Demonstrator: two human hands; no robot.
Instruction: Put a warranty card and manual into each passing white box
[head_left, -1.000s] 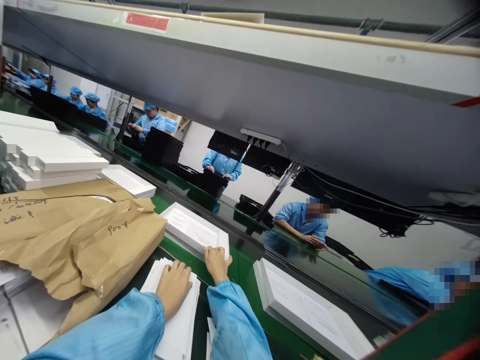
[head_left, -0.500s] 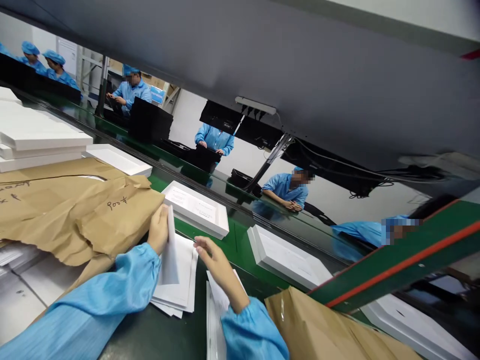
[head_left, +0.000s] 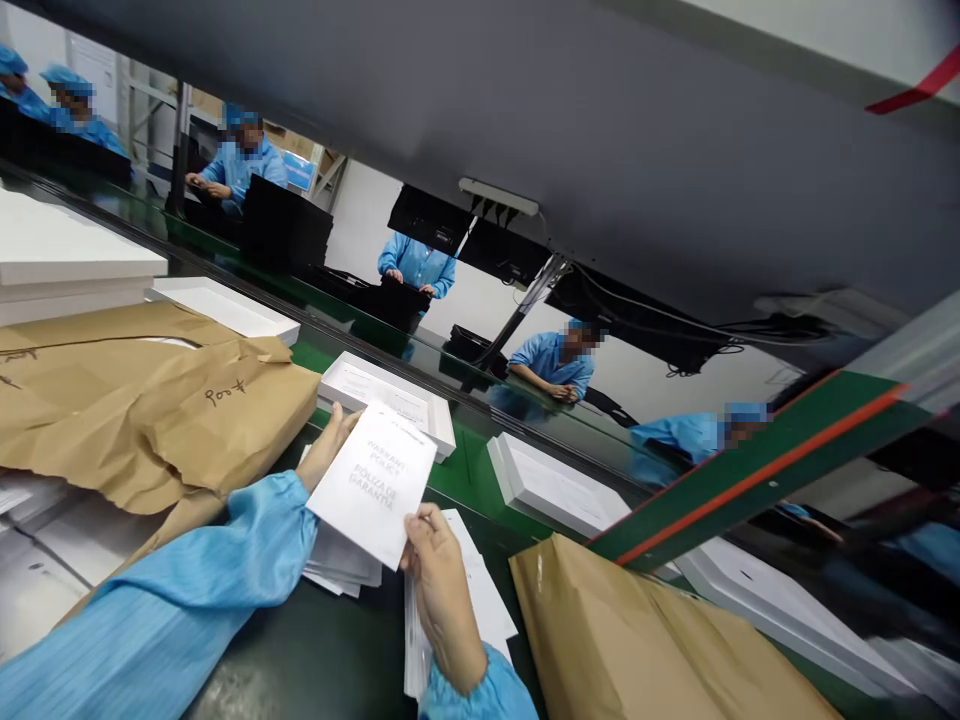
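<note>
A white warranty booklet (head_left: 375, 482) is held up between both hands, printed side facing me. My left hand (head_left: 330, 443) is behind its left edge, fingers stretched along the back. My right hand (head_left: 437, 570) pinches its lower right corner. Under the booklet lies a stack of white booklets (head_left: 341, 568) on the dark bench. A second white stack (head_left: 480, 600) lies under my right wrist. Just beyond, a white open box (head_left: 390, 400) sits on the green conveyor belt (head_left: 465, 470).
Crumpled brown paper (head_left: 150, 400) covers a pile at left, with white box stacks (head_left: 67, 270) behind. More brown paper (head_left: 637, 640) lies at right. Further white boxes (head_left: 555, 490) ride the belt. People in blue coats work across the line, under a grey overhead shelf (head_left: 525, 120).
My left hand lifted one booklet off the stack and turned it face up; my right hand moved from the white box on the belt to grip the booklet's corner. The view dropped lower.
</note>
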